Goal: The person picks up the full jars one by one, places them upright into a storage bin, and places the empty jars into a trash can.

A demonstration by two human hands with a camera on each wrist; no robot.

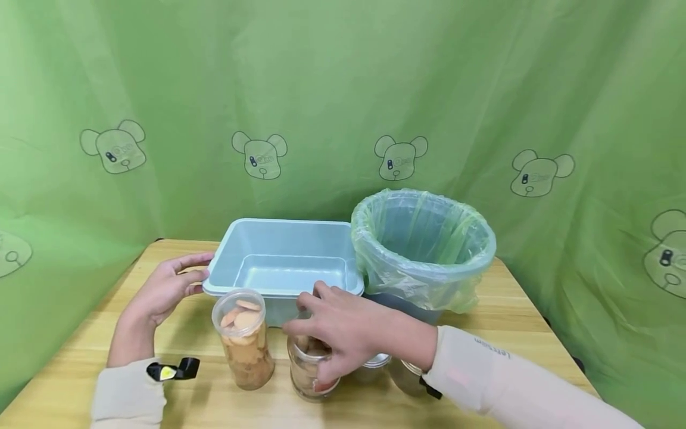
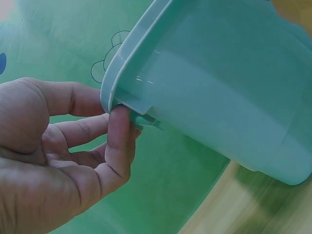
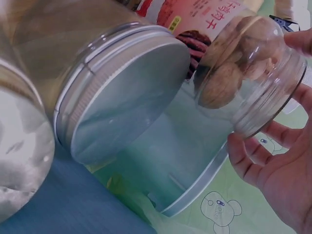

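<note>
Plainly, your two hands had different holds. Your left hand [image 1: 166,286] pinched the left rim of the blue basin [image 1: 295,238], with at least one finger bent under the lip; most likely that edge was chosen because it gave a narrow, firm place to hold, and the grip probably kept the basin steady. Your right hand [image 1: 343,328] came over the glass jar [image 1: 305,372] from above and gripped it about the mouth, thumb on the near side and fingers across on the far side. That hold perhaps suited a round, smooth jar, since the rim gave your fingertips something to catch. Brown, walnut-like nuts showed through the glass in the right wrist view.

The jar was upright on the surface [image 1: 182,381], in front of the basin. The clear tub of biscuits [image 1: 249,357] stood to its left, also upright, with a gap between the two. To the jar's right, partly under your forearm, were two silver-lidded jars [image 1: 370,372]; this near row presumably put everything within easy reach. Behind them stood the bin [image 1: 409,307] with a pale green bag [image 1: 396,277] folded over its rim, likely so that the liner would not slip inward. The basin and the bin stood side by side; whether their walls touched, you could not tell.
</note>
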